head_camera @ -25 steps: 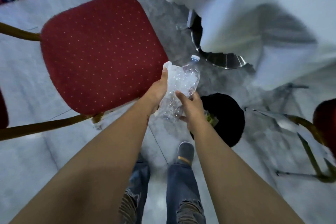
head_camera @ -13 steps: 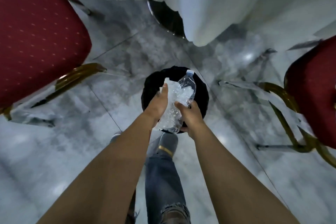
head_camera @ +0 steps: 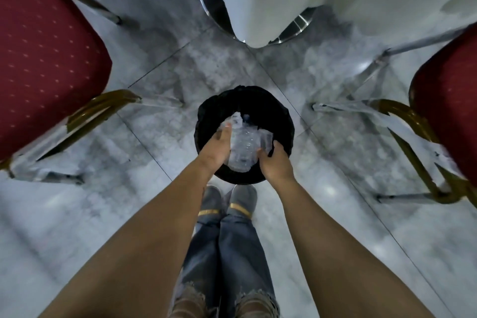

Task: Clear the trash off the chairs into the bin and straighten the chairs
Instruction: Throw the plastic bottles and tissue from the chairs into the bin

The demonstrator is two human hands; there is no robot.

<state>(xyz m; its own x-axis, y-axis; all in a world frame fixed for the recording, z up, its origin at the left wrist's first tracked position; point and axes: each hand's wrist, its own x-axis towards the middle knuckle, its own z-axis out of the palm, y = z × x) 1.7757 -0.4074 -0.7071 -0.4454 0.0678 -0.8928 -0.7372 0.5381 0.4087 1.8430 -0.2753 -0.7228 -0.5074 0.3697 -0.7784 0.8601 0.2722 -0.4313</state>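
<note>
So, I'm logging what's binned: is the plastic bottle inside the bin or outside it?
In, but not released: the crushed bottle sits within the black bin, gripped between left hand and right hand. Depth: cannot tell.

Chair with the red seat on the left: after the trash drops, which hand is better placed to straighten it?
Probably left. The left hand holds the trash over the bin on that chair's side; the right hand would have to cross over.
</note>
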